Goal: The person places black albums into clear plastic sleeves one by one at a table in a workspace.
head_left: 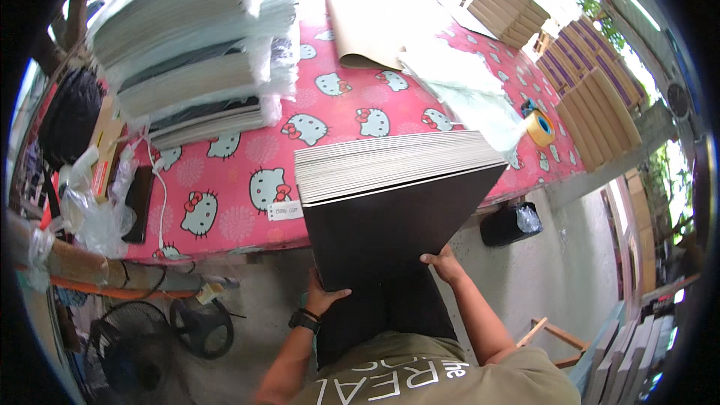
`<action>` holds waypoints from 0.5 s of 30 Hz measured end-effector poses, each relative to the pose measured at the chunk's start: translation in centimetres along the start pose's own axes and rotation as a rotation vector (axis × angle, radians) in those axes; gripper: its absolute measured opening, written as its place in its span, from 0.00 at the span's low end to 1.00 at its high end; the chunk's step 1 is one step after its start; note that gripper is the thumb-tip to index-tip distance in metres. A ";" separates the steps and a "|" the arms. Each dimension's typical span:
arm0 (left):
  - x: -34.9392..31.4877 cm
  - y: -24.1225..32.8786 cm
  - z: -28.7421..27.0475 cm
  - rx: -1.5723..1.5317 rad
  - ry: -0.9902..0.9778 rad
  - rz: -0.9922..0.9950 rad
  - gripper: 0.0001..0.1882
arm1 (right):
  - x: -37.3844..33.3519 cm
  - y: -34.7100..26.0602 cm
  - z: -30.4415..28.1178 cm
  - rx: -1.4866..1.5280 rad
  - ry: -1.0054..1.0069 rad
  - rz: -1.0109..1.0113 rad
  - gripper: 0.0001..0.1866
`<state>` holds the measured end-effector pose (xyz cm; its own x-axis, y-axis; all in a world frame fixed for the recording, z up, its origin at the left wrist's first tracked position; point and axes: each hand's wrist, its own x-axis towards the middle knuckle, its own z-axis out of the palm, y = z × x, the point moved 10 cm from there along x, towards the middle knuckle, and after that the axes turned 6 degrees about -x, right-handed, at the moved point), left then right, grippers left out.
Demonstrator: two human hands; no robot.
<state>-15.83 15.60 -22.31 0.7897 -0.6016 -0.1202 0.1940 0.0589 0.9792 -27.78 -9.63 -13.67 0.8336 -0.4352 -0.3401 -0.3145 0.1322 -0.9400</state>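
Observation:
A thick stack of black-faced sheets [382,217] with pale edges is held upright in front of me, its top edges level with the near part of the table. My left hand [324,298] grips its lower left corner, thumb laid over the black face. At the lower right edge my right hand [445,265] holds it the same way, thumb in front. The fingers behind the stack are hidden. Beyond it lies the table [247,150], covered with a pink cat-patterned cloth. A small white label strip [285,211] is beside the stack's left edge.
Tall plastic-wrapped stacks [195,52] stand at the table's left. Brown paper [367,30], clear plastic sheeting [469,90] and a tape roll [539,128] lie on the far and right parts. Brown cartons [596,116] line the right. A black fan [135,345] stands on the lower-left floor.

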 end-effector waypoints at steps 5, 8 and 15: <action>0.4 -0.4 0.2 -0.014 -0.069 -0.140 0.43 | 0.6 0.5 -0.7 -0.036 0.007 -0.040 0.35; 1.1 -2.0 -0.9 0.014 0.003 -0.027 0.41 | 1.0 -1.6 -0.2 -0.129 -0.032 -0.122 0.37; -0.2 -2.5 1.6 0.098 0.046 -0.117 0.40 | 0.5 -2.4 -1.5 -0.227 -0.039 -0.280 0.43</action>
<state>-17.40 14.26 -24.45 0.7912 -0.5628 -0.2391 0.2297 -0.0888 0.9692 -27.23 -11.50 -11.52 0.9171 -0.3915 -0.0756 -0.1609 -0.1900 -0.9685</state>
